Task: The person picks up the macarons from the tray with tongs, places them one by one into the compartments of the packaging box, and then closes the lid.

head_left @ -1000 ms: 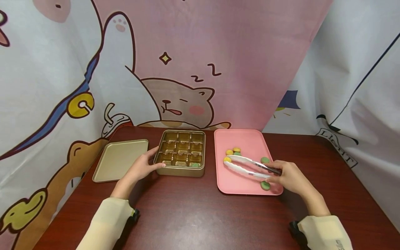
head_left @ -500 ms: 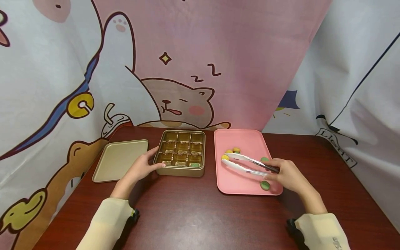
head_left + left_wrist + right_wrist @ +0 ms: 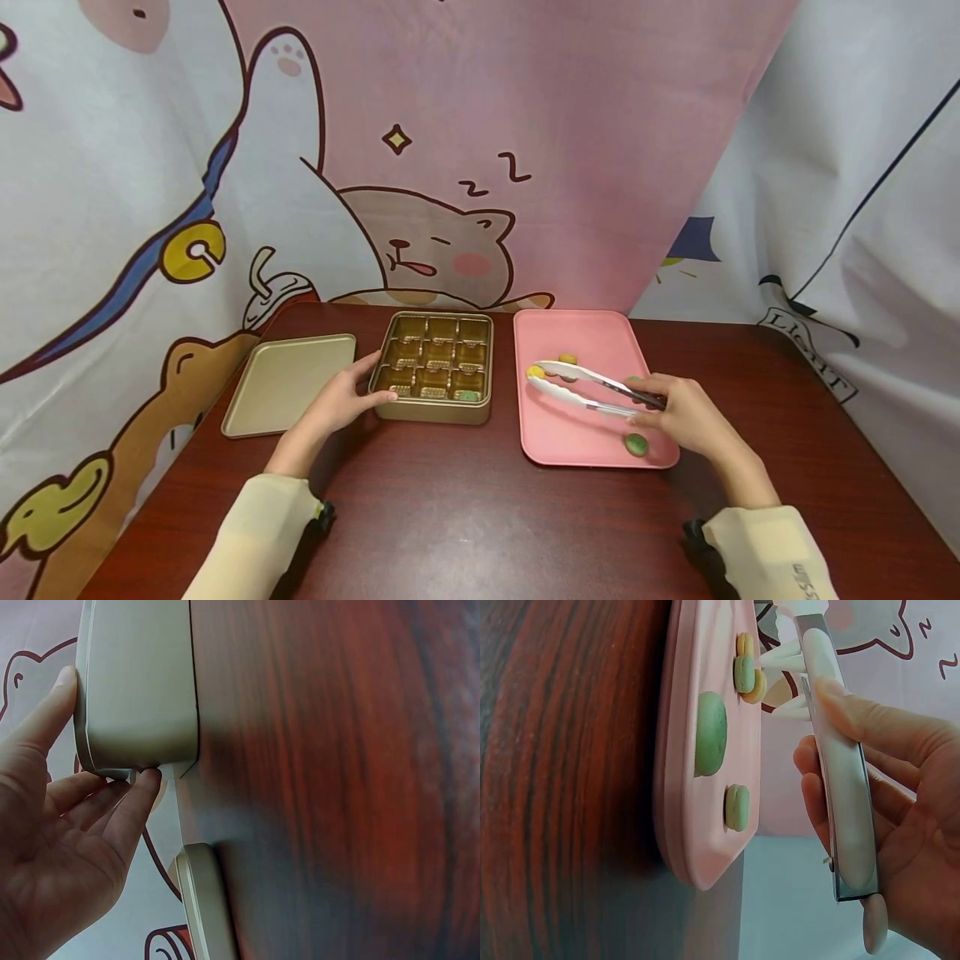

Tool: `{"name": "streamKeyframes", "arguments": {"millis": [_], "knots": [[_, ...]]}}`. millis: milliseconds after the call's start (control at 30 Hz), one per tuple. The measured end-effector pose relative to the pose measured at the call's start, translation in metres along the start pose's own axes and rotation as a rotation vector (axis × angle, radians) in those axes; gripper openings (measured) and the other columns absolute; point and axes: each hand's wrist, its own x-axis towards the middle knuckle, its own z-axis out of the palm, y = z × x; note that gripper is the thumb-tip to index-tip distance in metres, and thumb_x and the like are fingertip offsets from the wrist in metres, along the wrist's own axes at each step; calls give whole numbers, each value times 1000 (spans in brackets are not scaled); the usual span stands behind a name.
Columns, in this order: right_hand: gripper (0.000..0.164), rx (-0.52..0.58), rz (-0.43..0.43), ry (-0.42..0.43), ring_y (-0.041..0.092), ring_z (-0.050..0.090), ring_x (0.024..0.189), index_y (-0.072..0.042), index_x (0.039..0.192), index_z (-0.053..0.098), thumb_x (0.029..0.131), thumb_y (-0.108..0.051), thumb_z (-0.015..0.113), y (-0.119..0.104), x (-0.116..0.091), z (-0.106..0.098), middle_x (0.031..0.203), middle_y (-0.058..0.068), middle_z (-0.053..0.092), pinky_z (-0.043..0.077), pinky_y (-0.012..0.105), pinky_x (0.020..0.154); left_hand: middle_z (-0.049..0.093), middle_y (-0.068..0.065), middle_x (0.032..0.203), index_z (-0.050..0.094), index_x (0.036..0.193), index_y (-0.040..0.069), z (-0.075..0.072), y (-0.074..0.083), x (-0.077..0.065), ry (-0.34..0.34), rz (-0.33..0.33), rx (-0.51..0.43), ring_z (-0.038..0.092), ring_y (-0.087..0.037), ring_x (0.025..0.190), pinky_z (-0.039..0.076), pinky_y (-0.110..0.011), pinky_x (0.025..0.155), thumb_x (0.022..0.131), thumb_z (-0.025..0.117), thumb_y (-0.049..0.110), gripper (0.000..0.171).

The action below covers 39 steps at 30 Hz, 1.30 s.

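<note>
My left hand (image 3: pixel 347 400) holds the near left corner of a gold tin box (image 3: pixel 431 410), thumb on its front rim and fingers at its side. Inside the box is a divided tray, with a green macaron (image 3: pixel 468 397) in the near right compartment. My right hand (image 3: pixel 686 417) grips a pair of tongs (image 3: pixel 841 772) with white tips. Between those tips is a yellow macaron (image 3: pixel 535 372), over the left part of a pink tray (image 3: pixel 581 442). In the right wrist view the tongs stand clear of the tray, their far ends cut off.
On the pink tray lie a green macaron (image 3: pixel 637 445) near the front, another green macaron (image 3: pixel 736 808), and a cluster of a green macaron (image 3: pixel 743 673) and yellow macarons (image 3: pixel 756 686). A gold lid (image 3: pixel 292 387) lies left of the box. A printed curtain (image 3: pixel 585 167) hangs behind the table.
My right hand and the tongs have moved a little left and upward in the head view, with the yellow macaron between the tips. The left hand and box have stayed put.
</note>
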Motion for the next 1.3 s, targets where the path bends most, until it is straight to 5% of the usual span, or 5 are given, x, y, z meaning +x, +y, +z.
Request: {"name": "streamKeyframes", "arguments": {"millis": [333,1000,1300], "knots": [[49,16,36,-29,21,61,82,-2,122,71,75,-10,86,-7,6,0,103,13,73,51,22,69,43,-28,152,32,153,-4,0,0,0,0,4,2,47,-43,137,37,-57,112,87,78,22,85],[47,30,-54,18,21,63,84,-3,119,73,74,-6,86,-25,24,14,101,11,74,50,24,70,44,-27,151,33,154,-3,0,-2,1,1,-13,41,47,-43,137,37,-57,113,87,79,26,86],[48,50,-29,13,25,66,91,-4,122,72,76,-9,85,-38,31,19,106,12,75,53,31,75,44,-28,151,33,153,-3,0,-2,1,5,1,27,45,-43,139,36,-58,113,87,79,24,85]]}}
